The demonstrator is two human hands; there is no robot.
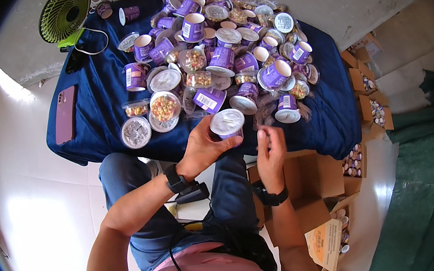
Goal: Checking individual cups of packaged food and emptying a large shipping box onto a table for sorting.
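Cup (228, 123) sits in left grip (203, 146).

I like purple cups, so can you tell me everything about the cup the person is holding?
The cup is small and purple with a round silvery foil lid, still sealed on top. It looks like plastic or paper. The left hand grips it from below and the side, tilting it slightly, lid facing up. The right hand is close beside it, not clearly touching. It is held just in front of the near edge of the blue cloth, near the big pile of cups.
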